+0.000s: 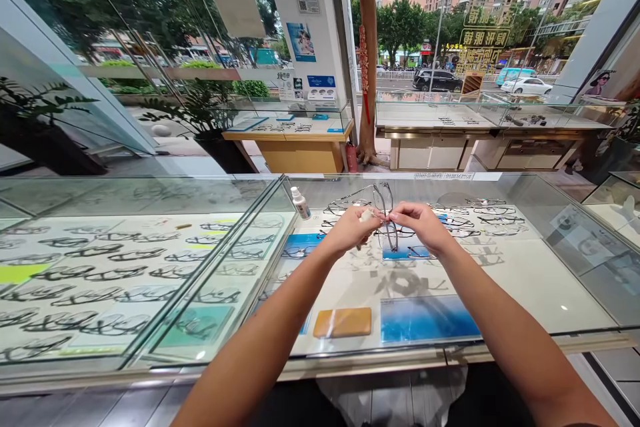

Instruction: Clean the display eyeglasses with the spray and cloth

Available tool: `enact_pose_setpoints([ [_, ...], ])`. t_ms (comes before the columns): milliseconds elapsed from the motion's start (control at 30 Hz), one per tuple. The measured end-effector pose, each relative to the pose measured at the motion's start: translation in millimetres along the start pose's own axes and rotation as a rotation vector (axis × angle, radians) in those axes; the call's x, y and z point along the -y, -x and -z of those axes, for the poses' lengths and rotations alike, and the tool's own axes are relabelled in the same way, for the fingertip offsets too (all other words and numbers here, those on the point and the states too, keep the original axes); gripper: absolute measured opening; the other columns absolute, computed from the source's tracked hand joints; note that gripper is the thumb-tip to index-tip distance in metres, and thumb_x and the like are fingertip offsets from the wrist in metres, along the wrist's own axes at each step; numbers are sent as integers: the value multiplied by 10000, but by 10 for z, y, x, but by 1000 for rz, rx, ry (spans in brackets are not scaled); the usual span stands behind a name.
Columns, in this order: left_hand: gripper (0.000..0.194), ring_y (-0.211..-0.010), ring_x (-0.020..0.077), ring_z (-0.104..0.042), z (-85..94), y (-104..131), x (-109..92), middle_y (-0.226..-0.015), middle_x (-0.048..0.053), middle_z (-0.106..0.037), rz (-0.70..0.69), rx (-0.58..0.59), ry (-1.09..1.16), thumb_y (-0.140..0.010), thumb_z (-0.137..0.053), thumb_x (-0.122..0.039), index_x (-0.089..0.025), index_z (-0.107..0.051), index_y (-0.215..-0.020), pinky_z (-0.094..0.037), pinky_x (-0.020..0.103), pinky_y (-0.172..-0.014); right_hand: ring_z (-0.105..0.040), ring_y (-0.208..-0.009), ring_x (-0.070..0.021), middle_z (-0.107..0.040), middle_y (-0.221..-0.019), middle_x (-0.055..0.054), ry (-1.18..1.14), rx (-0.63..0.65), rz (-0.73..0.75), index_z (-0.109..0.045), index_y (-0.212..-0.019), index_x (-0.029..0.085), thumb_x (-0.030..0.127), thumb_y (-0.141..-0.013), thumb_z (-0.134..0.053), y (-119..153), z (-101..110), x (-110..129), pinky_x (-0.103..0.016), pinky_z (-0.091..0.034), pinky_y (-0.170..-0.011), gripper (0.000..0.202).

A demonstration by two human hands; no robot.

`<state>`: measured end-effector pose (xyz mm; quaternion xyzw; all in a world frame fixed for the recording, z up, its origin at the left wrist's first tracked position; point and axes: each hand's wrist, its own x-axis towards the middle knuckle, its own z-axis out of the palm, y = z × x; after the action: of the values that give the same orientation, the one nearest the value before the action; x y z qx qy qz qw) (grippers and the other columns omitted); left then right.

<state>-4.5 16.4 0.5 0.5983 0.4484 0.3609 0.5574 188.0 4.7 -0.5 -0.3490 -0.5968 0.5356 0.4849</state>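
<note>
Above the glass display counter (560, 293), a pair of eyeglasses (395, 237) is held up on its side, one lens above the other. My left hand (349, 230) is closed at the middle of the frame, and a crumpled whitish cloth or tissue (367, 216) shows in its grip. From the other side, my right hand (419, 221) pinches the same eyeglasses near the bridge with thumb and finger. One temple reaches out to the left over my left hand. The fingertips partly hide the middle of the frame.
A small white spray bottle (300, 203) stands left of my hands. Inside the case are an orange-tan pouch (343, 322), a blue card (427, 319) and rows of eyeglasses (117, 273). More display cases (305, 140), a wooden post (367, 60) and windows lie beyond.
</note>
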Motion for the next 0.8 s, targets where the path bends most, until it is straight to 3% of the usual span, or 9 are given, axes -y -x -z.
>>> enact_pose_setpoints([
  [267, 296, -425, 49, -258, -22, -32, -8, -465, -110, -317, -19, -77, 157, -621, -759, -394, -202, -545, -691, -199, 202, -433, -579, -803, -148, -716, -822, -1, -371, -78, -82, -737, -692, 231, 518, -548, -997, -20, 29, -52, -292, -471, -775, 413],
  [433, 261, -425, 33, -217, -16, -67, -2, -509, -129, -269, 35, -107, 361, -622, -730, -337, -197, -549, -748, -157, 182, -426, -653, -890, -159, -734, -929, 9, -591, -132, -55, -734, -778, 261, 360, -583, -1009, -25, 87, -41, -312, -523, -820, 351],
  [600, 276, -433, 35, -183, -49, -72, 9, -523, -138, -213, 88, -59, 506, -624, -728, -319, -208, -509, -750, -118, 173, -414, -665, -917, -162, -738, -909, 21, -573, -126, 36, -737, -739, 273, 359, -564, -1022, -11, 99, -16, -334, -516, -859, 345],
  [733, 296, -438, 44, -244, -72, -80, 53, -528, -119, -301, 59, -59, 375, -650, -744, -367, -206, -523, -763, -177, 175, -423, -653, -941, -158, -748, -913, 10, -482, -112, 62, -763, -741, 270, 426, -551, -1031, -2, 116, 25, -325, -507, -862, 363],
  [800, 304, -443, 55, -269, -40, -109, 76, -528, -103, -346, 5, -115, 271, -688, -732, -431, -201, -551, -771, -218, 185, -429, -650, -958, -159, -746, -928, 8, -458, -124, 75, -762, -741, 267, 446, -569, -1024, -3, 153, 49, -327, -510, -874, 361],
])
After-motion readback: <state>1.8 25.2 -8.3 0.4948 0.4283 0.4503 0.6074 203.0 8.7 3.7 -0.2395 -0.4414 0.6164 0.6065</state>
